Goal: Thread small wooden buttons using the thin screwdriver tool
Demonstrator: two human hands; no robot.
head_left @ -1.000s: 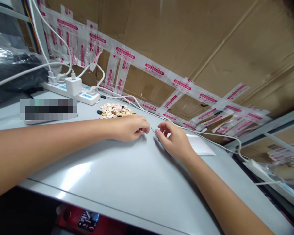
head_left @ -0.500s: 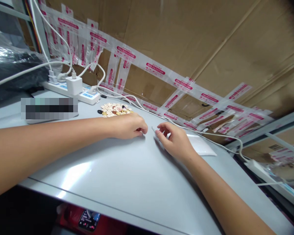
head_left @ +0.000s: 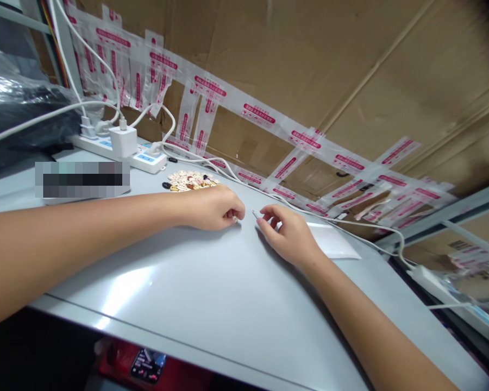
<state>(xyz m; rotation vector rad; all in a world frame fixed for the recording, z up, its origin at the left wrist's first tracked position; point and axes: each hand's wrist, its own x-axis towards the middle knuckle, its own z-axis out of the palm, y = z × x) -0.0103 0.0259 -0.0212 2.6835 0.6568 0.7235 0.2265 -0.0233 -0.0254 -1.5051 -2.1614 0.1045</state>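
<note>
My left hand (head_left: 218,208) is closed in a pinch, low over the grey table. A small cream button (head_left: 235,219) peeks out under its fingertips. Just to the right, my right hand (head_left: 287,231) has its thumb and fingers curled round a thin metal tool (head_left: 255,214), whose tip points toward the left hand. Most of that tool is hidden, so its kind is unclear. The two hands stay a small gap apart. Behind the left wrist lies a pile of buttons (head_left: 191,180), mostly cream with some brown, yellow and dark ones.
A flat white packet (head_left: 336,241) lies behind my right hand. White cables run along the taped cardboard (head_left: 309,81) to a power strip (head_left: 149,162). A blurred-out object (head_left: 83,182) sits at left, near black plastic wrapping (head_left: 24,117). The table (head_left: 212,304) has a front edge near me.
My left hand has turned and lifted slightly, so the cream button now shows under its fingers. My right hand has shifted a little to the left.
</note>
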